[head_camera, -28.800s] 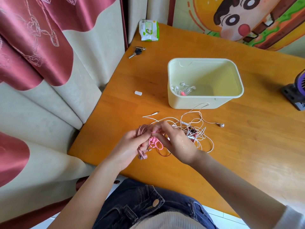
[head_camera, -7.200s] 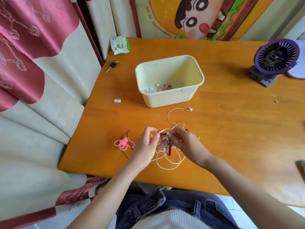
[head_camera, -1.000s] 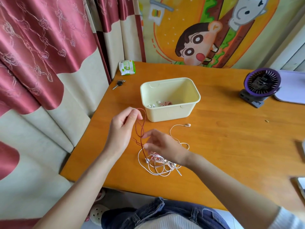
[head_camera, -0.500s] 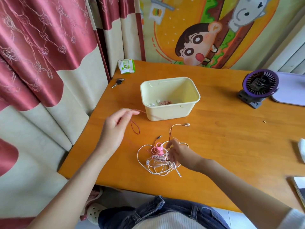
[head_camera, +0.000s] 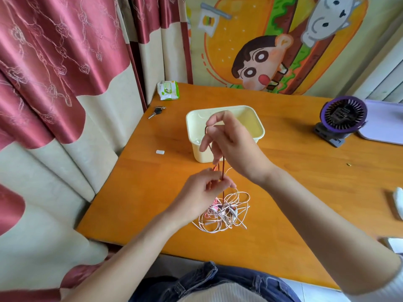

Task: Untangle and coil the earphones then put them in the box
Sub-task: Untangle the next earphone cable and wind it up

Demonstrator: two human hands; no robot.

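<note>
In front of the box (head_camera: 250, 118), the left hand (head_camera: 201, 194) pinches a dark red earphone cord (head_camera: 222, 173) low down, above the desk (head_camera: 152, 192). The cord runs taut up to the right hand (head_camera: 235, 147), raised before the box's near wall with its fingers curled round the upper loop. This set looks mid-pull, neither freed nor coiled. Its lower end drops into the tangle (head_camera: 226, 211) of white and pink earphones on the desk, nearer the person than the box. That heap looks unsorted. The box's contents are mostly hidden behind the right hand. I judge most of the work remains.
</note>
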